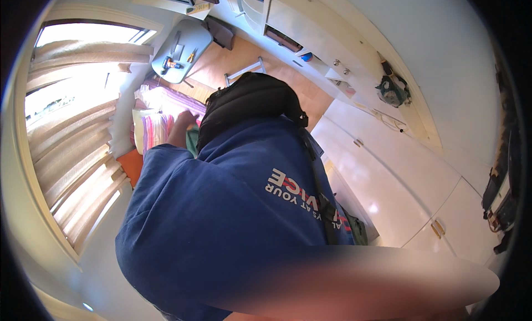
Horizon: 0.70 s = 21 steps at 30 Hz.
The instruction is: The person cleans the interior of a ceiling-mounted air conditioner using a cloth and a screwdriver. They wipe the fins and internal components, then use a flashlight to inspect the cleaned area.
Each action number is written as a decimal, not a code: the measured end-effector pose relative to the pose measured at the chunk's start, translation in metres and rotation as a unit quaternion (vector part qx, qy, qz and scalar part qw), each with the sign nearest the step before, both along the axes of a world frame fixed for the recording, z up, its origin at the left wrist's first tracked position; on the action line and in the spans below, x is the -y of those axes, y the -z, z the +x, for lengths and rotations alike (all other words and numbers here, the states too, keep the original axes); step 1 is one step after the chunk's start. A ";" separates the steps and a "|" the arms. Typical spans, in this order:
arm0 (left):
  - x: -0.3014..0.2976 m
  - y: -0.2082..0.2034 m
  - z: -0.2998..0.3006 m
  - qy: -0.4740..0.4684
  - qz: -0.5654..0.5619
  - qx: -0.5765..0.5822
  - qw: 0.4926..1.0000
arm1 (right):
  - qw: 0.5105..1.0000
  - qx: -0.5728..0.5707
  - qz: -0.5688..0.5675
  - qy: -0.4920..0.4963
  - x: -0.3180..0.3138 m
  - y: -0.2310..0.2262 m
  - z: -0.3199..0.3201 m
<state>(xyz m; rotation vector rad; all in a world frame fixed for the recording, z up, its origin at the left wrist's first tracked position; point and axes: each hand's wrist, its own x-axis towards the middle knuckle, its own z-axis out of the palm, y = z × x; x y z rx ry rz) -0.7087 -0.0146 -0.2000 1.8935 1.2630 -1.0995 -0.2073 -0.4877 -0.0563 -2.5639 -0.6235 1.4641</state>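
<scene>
head | head-worn left fisheye | facing down | blue shirt close | wooden floor farther off

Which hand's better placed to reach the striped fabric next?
Left, probably: the left hand appears near the striped fabric and black bag; the right hand is out of view.
</scene>
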 end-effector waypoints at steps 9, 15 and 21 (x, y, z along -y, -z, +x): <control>-0.197 -0.167 0.257 -0.119 0.290 0.405 0.859 | 0.813 0.414 0.386 -0.133 -0.190 -0.114 0.148; -0.289 -0.150 0.471 -0.186 0.317 0.411 0.835 | 0.775 0.446 0.386 -0.228 -0.321 -0.141 0.186; -0.270 -0.185 0.481 -0.172 0.204 0.281 0.922 | 0.717 0.484 0.370 -0.339 -0.368 -0.117 0.179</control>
